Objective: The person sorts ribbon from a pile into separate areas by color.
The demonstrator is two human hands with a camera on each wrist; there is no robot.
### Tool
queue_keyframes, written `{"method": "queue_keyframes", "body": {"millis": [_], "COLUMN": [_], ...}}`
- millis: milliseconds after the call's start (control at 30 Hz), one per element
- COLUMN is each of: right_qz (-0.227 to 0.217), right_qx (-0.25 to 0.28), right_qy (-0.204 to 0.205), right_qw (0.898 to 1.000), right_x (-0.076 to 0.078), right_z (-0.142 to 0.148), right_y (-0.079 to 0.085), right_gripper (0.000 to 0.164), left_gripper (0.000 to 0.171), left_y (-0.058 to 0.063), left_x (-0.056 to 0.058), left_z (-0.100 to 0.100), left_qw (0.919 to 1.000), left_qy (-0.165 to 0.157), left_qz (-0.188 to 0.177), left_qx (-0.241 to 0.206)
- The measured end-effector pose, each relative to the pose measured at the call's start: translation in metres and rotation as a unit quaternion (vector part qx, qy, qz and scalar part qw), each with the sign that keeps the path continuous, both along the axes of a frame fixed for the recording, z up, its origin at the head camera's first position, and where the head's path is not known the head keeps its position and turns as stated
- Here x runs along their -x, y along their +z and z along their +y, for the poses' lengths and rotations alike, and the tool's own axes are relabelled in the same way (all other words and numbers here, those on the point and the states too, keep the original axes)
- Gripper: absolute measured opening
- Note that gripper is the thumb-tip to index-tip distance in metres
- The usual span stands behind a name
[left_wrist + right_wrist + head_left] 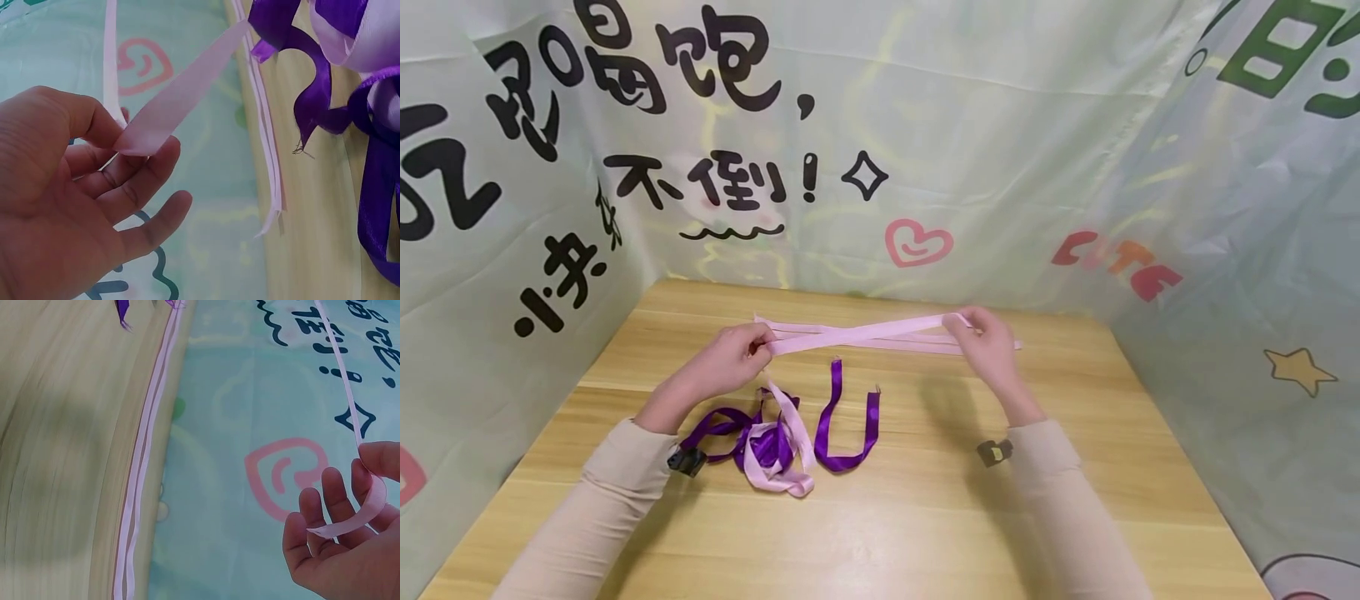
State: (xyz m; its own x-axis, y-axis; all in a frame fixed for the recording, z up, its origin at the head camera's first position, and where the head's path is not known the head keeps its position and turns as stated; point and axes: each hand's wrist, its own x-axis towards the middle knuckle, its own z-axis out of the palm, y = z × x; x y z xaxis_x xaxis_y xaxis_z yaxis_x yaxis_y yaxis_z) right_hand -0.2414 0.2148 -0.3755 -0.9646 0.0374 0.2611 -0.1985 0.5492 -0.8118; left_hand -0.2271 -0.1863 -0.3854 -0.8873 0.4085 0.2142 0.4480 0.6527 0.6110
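A pale pink ribbon (865, 332) stretches between both hands above the back of the table. My left hand (730, 358) pinches it between thumb and fingers, and a length hangs down below toward the pile. At the other side my right hand (988, 346) pinches the ribbon near its end; a short curled tail (353, 524) lies across the palm in the right wrist view. Behind and below the stretched piece, more pink ribbon strips (142, 450) lie straight along the table's back edge.
Below my left hand sits a tangled pile of purple and pink ribbons (769, 450). Just right of it a purple ribbon (842, 461) lies in a U shape. The wooden table (925, 533) is walled by a printed cloth (1000, 167) at the back and sides.
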Motion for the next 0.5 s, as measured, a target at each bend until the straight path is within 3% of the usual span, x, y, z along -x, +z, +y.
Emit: {"method": "queue_keyframes", "body": {"millis": [133,300,500], "right_qz": [-0.007,-0.002,-0.020], "right_qx": [0.003,0.006,0.029], "right_qy": [-0.006,-0.012,-0.043], "right_qw": [1.000,1.000,0.998], "right_x": [-0.001,-0.001,0.000], "right_z": [0.005,0.010,0.021], "right_y": [0.001,0.001,0.001], "right_gripper": [0.035,0.036,0.039], "left_gripper": [0.013,0.027,0.020], "left_y": [0.002,0.004,0.001], "left_x": [-0.001,0.001,0.002], "left_z": [-0.002,-0.003,-0.005], "left_qw": [1.0000,1.0000,0.9990], "left_qy": [0.009,0.002,-0.004], "left_qz": [0.002,0.002,0.034], "left_qx": [0.001,0.008,0.028]}}
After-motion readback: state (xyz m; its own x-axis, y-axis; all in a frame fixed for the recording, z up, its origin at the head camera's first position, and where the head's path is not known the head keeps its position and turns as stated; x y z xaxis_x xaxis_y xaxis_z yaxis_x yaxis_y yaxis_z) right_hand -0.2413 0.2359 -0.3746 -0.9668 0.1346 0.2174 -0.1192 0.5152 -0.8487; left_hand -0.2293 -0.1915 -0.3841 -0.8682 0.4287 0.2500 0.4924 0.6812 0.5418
